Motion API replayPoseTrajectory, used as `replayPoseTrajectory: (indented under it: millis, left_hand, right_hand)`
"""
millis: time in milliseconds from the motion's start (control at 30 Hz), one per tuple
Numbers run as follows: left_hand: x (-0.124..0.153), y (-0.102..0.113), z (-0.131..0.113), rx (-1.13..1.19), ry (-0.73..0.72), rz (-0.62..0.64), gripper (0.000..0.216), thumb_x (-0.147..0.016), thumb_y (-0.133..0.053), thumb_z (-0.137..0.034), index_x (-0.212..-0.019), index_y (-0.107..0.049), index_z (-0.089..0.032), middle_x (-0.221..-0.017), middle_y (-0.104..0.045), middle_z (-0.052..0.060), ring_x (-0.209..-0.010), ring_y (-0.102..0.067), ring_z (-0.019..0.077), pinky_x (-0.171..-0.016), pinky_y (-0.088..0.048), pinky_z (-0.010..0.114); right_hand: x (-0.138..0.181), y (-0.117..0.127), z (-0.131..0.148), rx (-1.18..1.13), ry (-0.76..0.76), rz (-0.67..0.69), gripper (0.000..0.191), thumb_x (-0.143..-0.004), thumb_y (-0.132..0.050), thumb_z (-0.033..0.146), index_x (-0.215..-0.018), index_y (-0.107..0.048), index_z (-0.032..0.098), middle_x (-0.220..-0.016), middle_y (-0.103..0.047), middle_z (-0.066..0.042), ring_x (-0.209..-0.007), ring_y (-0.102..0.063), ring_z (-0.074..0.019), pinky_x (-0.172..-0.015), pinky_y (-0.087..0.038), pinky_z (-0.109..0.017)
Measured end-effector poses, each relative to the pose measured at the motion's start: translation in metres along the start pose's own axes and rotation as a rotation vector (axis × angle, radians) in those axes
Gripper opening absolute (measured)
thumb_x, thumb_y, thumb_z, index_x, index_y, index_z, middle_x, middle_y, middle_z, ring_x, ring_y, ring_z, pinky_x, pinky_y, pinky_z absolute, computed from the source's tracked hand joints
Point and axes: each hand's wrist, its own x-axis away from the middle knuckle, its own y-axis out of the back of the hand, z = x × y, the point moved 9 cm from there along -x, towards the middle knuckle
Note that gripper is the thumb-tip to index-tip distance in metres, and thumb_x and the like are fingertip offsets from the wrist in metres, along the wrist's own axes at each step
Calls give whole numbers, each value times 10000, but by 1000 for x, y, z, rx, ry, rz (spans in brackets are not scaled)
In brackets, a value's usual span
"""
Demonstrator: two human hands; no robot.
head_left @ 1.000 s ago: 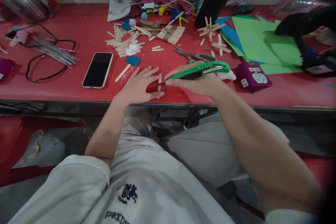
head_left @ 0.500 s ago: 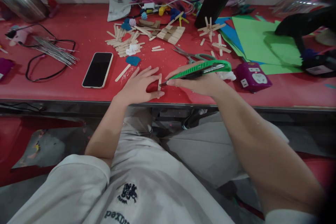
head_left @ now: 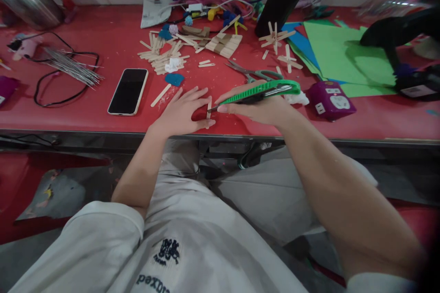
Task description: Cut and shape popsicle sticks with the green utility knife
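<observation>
A short wooden craft stick (head_left: 209, 111) lies upright in view near the table's front edge, pinned at both ends. My left hand (head_left: 184, 112) presses it down, index fingertip on the far end and thumb on the near end, the other fingers spread on the table. My right hand (head_left: 256, 109) is closed round a green utility knife (head_left: 259, 91). The knife's blade tip meets the middle of the stick. Another craft stick (head_left: 161, 95) and a blue flat piece (head_left: 174, 79) lie just beyond my left hand.
On the red table (head_left: 85, 119) are a phone (head_left: 128, 91), scissors (head_left: 256, 73), a heap of craft sticks (head_left: 161, 52), a purple power socket (head_left: 332, 100) and green paper (head_left: 343, 50). A black bottle (head_left: 285, 0) stands at the back. Metal wires (head_left: 72, 67) lie at left.
The knife in my right hand has shifted very slightly to the left, its blade still at the stick. My left hand keeps its place.
</observation>
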Motion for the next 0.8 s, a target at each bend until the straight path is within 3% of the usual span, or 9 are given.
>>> replayPoseTrajectory:
  millis: [367,633,800]
  left_hand:
    - [0,0,1,-12,-8,-9,693,-895,-602,-670,-1471,-539,-289,-1659,-361,20,-1561,-275,298,-1300,-120,545]
    - [0,1,-1,0,7,3,697,-893,-610,-661,-1474,-537,-281,-1664,-348,31,-1565,-265,291,-1299,-119,553]
    - [0,0,1,0,5,-4,693,-891,-618,-661,-1471,-537,-291,-1661,-354,26,-1564,-270,282,-1300,-119,538]
  right_hand:
    - [0,-3,2,10,-4,56,265,-818,-715,619,-876,-776,368,-1051,-793,17,-1064,-735,-302,-992,-608,-463]
    - [5,6,-3,54,-45,-20,305,-824,-694,657,-881,-767,367,-1042,-790,16,-1059,-739,-285,-1020,-600,-432]
    - [0,3,-2,29,-40,-1,359,-801,-677,698,-919,-775,374,-1031,-793,13,-1073,-736,-290,-992,-614,-436]
